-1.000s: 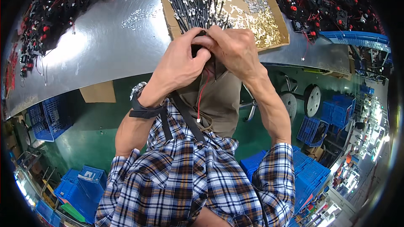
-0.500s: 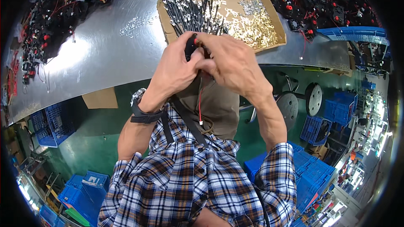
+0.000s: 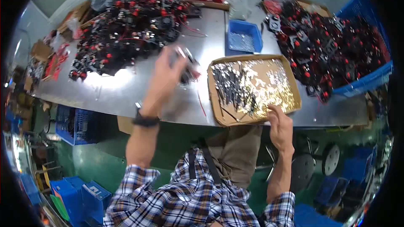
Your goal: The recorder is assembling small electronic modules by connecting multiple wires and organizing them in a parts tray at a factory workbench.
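Note:
My left hand [image 3: 164, 77], smeared by motion, is over the table left of the cardboard tray [image 3: 215, 108]. Its fingers are around a small black assembly [image 3: 189, 70] with a red part, and a red wire [image 3: 201, 103] trails from it. My right hand [image 3: 281, 130] is at the tray's near right edge, its fingers bent and slightly apart, with nothing visible in them. Closest to those fingertips lie gold metal terminals [image 3: 269, 96]. Black cables with metal ends [image 3: 227, 86] fill the tray's left side, and silvery small parts [image 3: 275, 77] lie at its far right.
A heap of black assemblies with red parts [image 3: 126, 33] covers the table's left, and another heap [image 3: 324, 46] the right. Behind the tray stands a blue bin [image 3: 230, 26] of small metal pieces. Blue crates [image 3: 80, 124] and round stools [image 3: 302, 170] stand below the table.
My hands have parted. The left has moved left and outward with the black assembly, while the right has moved right to the tray's near edge. The view now takes in more of the table.

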Action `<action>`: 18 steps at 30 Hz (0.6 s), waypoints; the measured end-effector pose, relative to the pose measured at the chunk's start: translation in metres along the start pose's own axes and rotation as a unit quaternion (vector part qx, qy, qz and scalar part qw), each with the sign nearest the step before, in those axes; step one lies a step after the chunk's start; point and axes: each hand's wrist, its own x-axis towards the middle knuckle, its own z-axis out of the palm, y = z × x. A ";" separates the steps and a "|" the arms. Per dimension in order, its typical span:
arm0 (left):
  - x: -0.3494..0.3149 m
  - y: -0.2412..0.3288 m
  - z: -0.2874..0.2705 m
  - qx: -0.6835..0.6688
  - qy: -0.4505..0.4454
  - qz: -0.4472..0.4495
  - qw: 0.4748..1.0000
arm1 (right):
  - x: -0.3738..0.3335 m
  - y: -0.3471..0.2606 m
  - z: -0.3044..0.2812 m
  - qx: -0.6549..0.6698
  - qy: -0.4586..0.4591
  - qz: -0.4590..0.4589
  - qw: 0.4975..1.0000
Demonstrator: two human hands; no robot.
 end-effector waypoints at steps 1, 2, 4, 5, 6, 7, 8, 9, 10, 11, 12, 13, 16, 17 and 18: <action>0.031 0.006 -0.034 0.047 0.073 0.055 0.995 | -0.002 -0.002 -0.002 0.026 -0.005 0.026 0.999; 0.057 0.025 -0.066 -0.012 0.080 0.130 0.988 | 0.000 -0.004 0.000 0.041 0.013 0.005 0.999; 0.088 0.046 -0.103 -0.163 0.137 0.138 0.967 | 0.001 -0.005 0.004 0.047 0.007 -0.006 0.999; 0.097 0.049 -0.110 -0.253 0.186 0.070 0.947 | 0.001 -0.002 0.004 0.044 0.007 -0.007 0.999; 0.096 0.037 -0.118 -0.154 0.127 0.030 0.979 | 0.000 0.005 0.009 0.047 0.015 -0.020 0.999; 0.084 -0.021 -0.177 0.040 0.090 0.227 0.969 | 0.014 -0.006 0.016 0.072 0.011 -0.053 0.996; 0.087 -0.023 -0.131 -0.030 0.144 0.128 0.981 | 0.010 0.000 0.014 0.070 0.006 -0.025 0.997; 0.070 -0.018 -0.083 -0.091 0.189 0.021 0.978 | -0.001 0.006 0.010 0.071 0.005 0.007 0.997; 0.058 -0.027 -0.076 -0.055 0.206 0.042 0.976 | -0.003 0.011 0.004 0.064 0.001 0.020 0.998; 0.049 -0.044 -0.070 -0.022 0.221 0.062 0.973 | -0.004 0.015 0.000 0.060 0.013 0.035 0.998; 0.040 -0.062 -0.076 0.070 0.226 0.096 0.967 | -0.003 0.018 -0.007 0.027 0.043 0.017 0.999; 0.031 -0.083 -0.100 0.158 0.227 0.133 0.952 | -0.003 0.023 -0.016 -0.009 0.073 0.002 0.997; -0.022 -0.104 -0.137 0.339 0.230 0.180 0.894 | 0.022 0.044 -0.041 -0.003 0.135 0.078 0.988; -0.036 -0.100 -0.140 0.285 0.239 0.106 0.922 | 0.031 0.057 -0.049 -0.018 0.150 0.101 0.983; -0.049 -0.086 -0.144 0.209 0.287 0.048 0.934 | 0.045 0.071 -0.049 -0.046 0.167 0.116 0.978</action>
